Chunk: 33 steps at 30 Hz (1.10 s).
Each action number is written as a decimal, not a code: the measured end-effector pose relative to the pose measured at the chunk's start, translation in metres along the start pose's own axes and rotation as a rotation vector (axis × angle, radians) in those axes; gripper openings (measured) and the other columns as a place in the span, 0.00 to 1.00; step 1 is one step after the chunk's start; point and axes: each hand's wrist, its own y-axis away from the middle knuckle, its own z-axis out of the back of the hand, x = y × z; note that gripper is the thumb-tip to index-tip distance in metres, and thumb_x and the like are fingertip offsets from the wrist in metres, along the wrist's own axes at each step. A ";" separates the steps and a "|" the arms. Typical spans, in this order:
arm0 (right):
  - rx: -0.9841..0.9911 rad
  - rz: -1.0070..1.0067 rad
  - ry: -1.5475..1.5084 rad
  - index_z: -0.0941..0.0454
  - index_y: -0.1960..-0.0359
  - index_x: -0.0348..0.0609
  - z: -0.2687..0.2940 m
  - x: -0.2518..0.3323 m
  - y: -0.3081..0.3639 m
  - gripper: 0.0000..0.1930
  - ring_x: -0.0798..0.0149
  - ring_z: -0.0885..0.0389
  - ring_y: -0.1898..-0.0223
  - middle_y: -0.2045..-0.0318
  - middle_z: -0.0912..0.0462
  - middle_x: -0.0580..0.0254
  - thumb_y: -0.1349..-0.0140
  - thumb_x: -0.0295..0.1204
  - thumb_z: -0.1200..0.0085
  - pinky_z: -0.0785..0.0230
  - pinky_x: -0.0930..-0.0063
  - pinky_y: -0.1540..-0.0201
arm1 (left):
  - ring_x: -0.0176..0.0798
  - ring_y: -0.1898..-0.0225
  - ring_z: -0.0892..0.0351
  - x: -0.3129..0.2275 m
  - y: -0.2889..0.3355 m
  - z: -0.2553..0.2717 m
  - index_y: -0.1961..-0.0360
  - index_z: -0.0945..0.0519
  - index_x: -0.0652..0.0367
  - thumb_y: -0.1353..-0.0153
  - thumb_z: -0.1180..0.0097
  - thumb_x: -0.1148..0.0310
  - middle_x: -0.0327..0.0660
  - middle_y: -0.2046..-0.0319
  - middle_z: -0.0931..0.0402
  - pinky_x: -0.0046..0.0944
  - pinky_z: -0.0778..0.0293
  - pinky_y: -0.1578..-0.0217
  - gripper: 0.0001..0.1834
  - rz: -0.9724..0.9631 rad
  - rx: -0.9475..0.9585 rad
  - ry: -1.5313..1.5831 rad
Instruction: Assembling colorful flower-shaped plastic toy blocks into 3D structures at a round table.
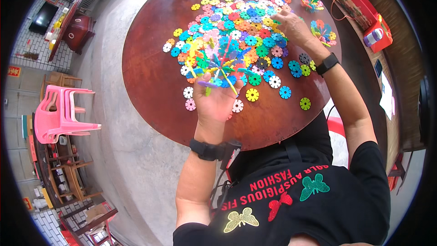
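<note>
My left hand (pixel 214 98) is closed around the lower side of a many-coloured ball of interlocking snowflake discs (pixel 221 70), raised above the near part of the table. Its discs point out in several directions, in yellow, blue, pink, green and purple. Farther off to the right, my right hand (pixel 293 27) reaches over a broad pile of loose snowflake discs (pixel 250 27). The fingers there are bent together at the pile; whatever lies between them is too small to make out. A yellow disc (pixel 252 94) and a blue disc (pixel 285 92) lie near my left hand.
The discs lie on a round brown table (pixel 150 73). Finished-looking disc clusters stand along its far and right edges, one cluster (pixel 323 33) beyond my right wrist. Stacked pink plastic stools (pixel 59 114) stand on the floor at left. A red box (pixel 378 34) sits on a right-hand counter.
</note>
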 end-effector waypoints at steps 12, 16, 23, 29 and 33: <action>0.043 -0.016 -0.066 0.25 0.65 0.38 0.002 -0.009 -0.001 0.08 0.49 0.21 0.62 0.68 0.22 0.49 0.45 0.26 0.47 0.30 0.56 0.60 | 0.49 0.55 0.22 0.001 -0.004 0.004 0.53 0.25 0.60 0.43 0.48 0.58 0.49 0.54 0.22 0.50 0.24 0.57 0.21 0.018 0.011 -0.002; -0.056 0.056 -0.242 0.26 0.67 0.37 0.031 0.014 0.019 0.06 0.51 0.22 0.67 0.74 0.23 0.51 0.44 0.26 0.48 0.31 0.61 0.64 | 0.48 0.55 0.22 0.003 -0.002 -0.003 0.50 0.27 0.62 0.42 0.49 0.58 0.50 0.54 0.23 0.51 0.26 0.54 0.23 0.079 0.001 -0.030; 0.169 -0.373 -0.964 0.28 0.63 0.39 0.096 0.086 0.077 0.03 0.81 0.27 0.77 0.75 0.23 0.70 0.35 0.24 0.51 0.36 0.85 0.77 | 0.51 0.53 0.23 0.012 0.000 0.000 0.50 0.28 0.63 0.39 0.49 0.62 0.50 0.54 0.23 0.55 0.26 0.53 0.20 0.187 -0.006 -0.040; 0.254 -0.162 -1.126 0.27 0.60 0.38 0.098 0.117 0.092 0.07 0.79 0.27 0.76 0.76 0.25 0.69 0.41 0.18 0.49 0.34 0.82 0.75 | 0.51 0.52 0.23 0.020 0.000 0.005 0.47 0.30 0.63 0.39 0.46 0.62 0.52 0.52 0.25 0.50 0.22 0.58 0.22 0.231 -0.096 -0.120; 0.115 0.034 -0.963 0.26 0.63 0.37 0.090 0.128 0.097 0.10 0.70 0.21 0.74 0.76 0.22 0.63 0.47 0.17 0.44 0.29 0.76 0.71 | 0.43 0.56 0.22 0.029 0.002 0.000 0.45 0.31 0.59 0.36 0.49 0.62 0.45 0.54 0.24 0.47 0.22 0.60 0.21 0.201 -0.086 -0.232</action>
